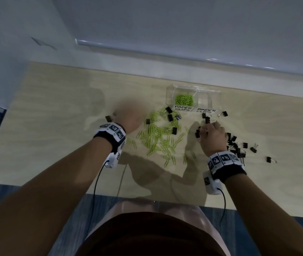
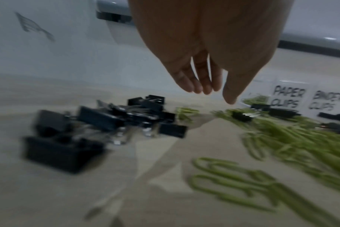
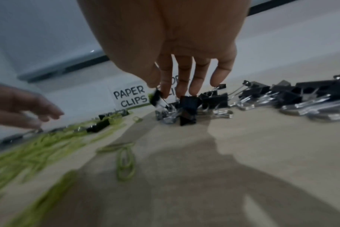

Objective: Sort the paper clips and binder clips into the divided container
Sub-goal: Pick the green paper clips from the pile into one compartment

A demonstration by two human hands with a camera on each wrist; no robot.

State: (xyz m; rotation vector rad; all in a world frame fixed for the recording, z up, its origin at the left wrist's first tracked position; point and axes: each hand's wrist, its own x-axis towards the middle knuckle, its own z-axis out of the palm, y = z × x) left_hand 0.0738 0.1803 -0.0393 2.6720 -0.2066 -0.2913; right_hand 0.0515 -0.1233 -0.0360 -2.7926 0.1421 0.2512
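Note:
The clear divided container (image 1: 215,95) stands at the back right, labelled PAPER CLIPS (image 1: 182,108) and BINDER CLIPS (image 1: 205,110). Its left compartment holds green paper clips (image 1: 184,99). A loose pile of green paper clips (image 1: 158,139) lies mid-table with a few black binder clips (image 1: 170,117) on it. My left hand (image 2: 213,93) hovers with straight fingers, holding nothing, over a small heap of binder clips (image 2: 107,121). My right hand (image 3: 161,92) reaches down in front of the container. Thumb and forefinger pinch a black binder clip (image 3: 157,98) above other binder clips (image 3: 187,110).
More binder clips (image 1: 236,145) lie scattered right of my right wrist, with strays (image 1: 269,159) further out. The wooden table (image 1: 54,126) ends at a white wall behind. Its near edge runs in front of my body. Cables hang from both wrist cameras.

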